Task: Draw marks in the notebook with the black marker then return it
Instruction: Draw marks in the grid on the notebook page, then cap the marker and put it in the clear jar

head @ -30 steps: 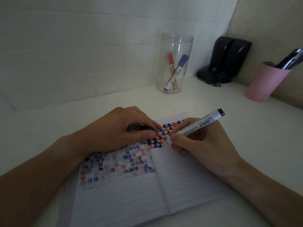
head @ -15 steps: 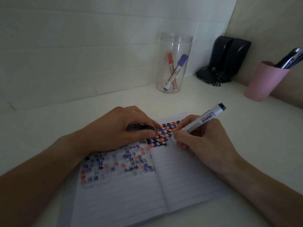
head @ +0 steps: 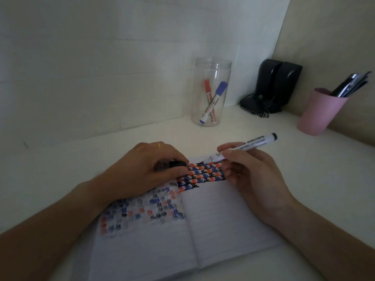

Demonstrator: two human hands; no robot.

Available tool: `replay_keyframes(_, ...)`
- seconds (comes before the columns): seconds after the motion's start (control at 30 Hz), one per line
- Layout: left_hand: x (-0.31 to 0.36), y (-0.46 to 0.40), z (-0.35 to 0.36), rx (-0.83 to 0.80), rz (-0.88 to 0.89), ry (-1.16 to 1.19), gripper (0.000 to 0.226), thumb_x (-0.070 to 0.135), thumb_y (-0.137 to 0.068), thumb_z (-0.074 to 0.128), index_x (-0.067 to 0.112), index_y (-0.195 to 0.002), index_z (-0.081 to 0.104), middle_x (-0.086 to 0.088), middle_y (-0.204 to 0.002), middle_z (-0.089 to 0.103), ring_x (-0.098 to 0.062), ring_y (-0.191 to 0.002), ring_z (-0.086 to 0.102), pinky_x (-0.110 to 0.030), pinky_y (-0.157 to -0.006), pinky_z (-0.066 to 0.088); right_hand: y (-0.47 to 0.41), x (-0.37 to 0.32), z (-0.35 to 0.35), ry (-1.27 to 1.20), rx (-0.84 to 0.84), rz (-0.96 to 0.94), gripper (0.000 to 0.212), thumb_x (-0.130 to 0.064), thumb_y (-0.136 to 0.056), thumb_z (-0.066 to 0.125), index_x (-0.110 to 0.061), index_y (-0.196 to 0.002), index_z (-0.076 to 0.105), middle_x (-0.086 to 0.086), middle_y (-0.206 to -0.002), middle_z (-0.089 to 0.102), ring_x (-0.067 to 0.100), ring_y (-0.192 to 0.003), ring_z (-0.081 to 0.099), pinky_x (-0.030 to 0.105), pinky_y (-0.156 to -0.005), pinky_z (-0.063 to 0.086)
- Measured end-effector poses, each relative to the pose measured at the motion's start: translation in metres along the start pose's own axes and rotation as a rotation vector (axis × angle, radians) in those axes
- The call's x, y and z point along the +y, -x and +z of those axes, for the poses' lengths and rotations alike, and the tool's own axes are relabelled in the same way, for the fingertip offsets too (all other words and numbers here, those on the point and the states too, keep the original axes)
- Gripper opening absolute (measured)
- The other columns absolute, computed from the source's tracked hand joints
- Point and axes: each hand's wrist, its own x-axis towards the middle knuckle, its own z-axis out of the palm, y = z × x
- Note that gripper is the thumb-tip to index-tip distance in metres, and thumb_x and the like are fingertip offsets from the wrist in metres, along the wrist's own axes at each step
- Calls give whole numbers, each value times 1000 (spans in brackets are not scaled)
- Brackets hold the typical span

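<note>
An open lined notebook [head: 223,224] lies on the white desk in front of me. Rows of black, blue and orange marks [head: 205,174] fill the top of its right page; fainter marks show on the left page. My right hand [head: 249,179] grips the black marker [head: 243,148], lifted off the page, its tip end pointing left above the marks. My left hand [head: 150,169] rests on the notebook's upper left page, fingers closed on a small black cap [head: 177,164].
A clear plastic jar [head: 211,92] with a red and a blue marker stands at the back. Black speakers [head: 278,86] sit in the corner. A pink cup [head: 320,112] with pens stands at the right.
My right hand has lifted the marker off the page and moved it up and to the right, flatter than before. My left hand has stayed in place.
</note>
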Motion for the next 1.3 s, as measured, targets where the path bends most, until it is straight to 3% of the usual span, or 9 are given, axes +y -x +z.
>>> replay_keyframes(0.13, -1, 0, 0, 199, -65, -54, 32, 52, -96, 56, 33, -113, 74, 20, -98, 67, 0, -92, 66, -24, -81, 54, -1, 0, -2, -8, 28, -11, 24, -11, -93, 55, -5, -81, 75, 8, -61, 59, 17, -56, 53, 22, -48, 43)
replay_keyframes(0.27, -4, 1, 2, 231, -63, -68, 39, 49, -95, 56, 32, -128, 68, 16, -104, 59, -7, -93, 64, -32, -81, 58, -1, -1, -2, -63, 51, 5, 19, -5, -94, 56, -4, -88, 73, 9, -62, 66, 19, -58, 59, 28, -56, 48)
replay_keyframes(0.47, -1, 3, 1, 181, -30, -74, 55, 52, -99, 48, 25, -146, 55, 13, -112, 54, -6, -96, 60, -14, -83, 51, -2, 0, -1, -61, 38, -10, 13, -9, -81, 70, -5, -91, 77, 15, -75, 76, 18, -67, 71, 21, -58, 55)
replay_keyframes(0.67, 10, 4, -4, 238, 5, -47, 42, 37, -93, 64, 19, -131, 70, 8, -101, 69, -3, -89, 64, -4, -84, 45, -2, 0, -3, -76, 21, -8, 29, -16, -74, 69, -1, -97, 79, 18, -79, 77, 20, -70, 73, 23, -64, 58)
replay_keyframes(0.83, 17, 4, -5, 244, 17, -24, 33, 36, -91, 67, 21, -120, 75, 13, -97, 72, 2, -92, 65, 1, -84, 42, -2, 0, -3, -73, 6, -5, 30, -17, -76, 67, -1, -98, 78, 21, -83, 78, 22, -73, 74, 25, -66, 60)
replay_keyframes(0.97, 19, 4, -6, 265, 13, -16, 33, 39, -91, 67, 23, -118, 75, 20, -97, 68, 25, -92, 58, 4, -84, 40, -1, -1, 0, -51, -10, -11, 25, -16, -75, 68, -4, -94, 78, 22, -84, 78, 25, -75, 76, 25, -65, 61)
replay_keyframes(1.07, 23, 4, -5, 276, 10, -8, 35, 42, -90, 66, 24, -119, 74, 23, -98, 66, 29, -92, 55, 4, -85, 40, 1, -2, 1, -52, -29, -14, 18, -14, -75, 68, -7, -89, 77, 24, -84, 78, 28, -76, 76, 27, -67, 62)
replay_keyframes(1.3, 30, 6, -5, 316, -24, 125, 36, 42, -79, 77, 29, -112, 69, 29, -93, 69, 5, -93, 69, 1, -82, 46, 3, -4, 1, -31, -114, -30, 22, -17, -74, 72, -6, -92, 77, 26, -89, 78, 29, -77, 76, 28, -62, 60)
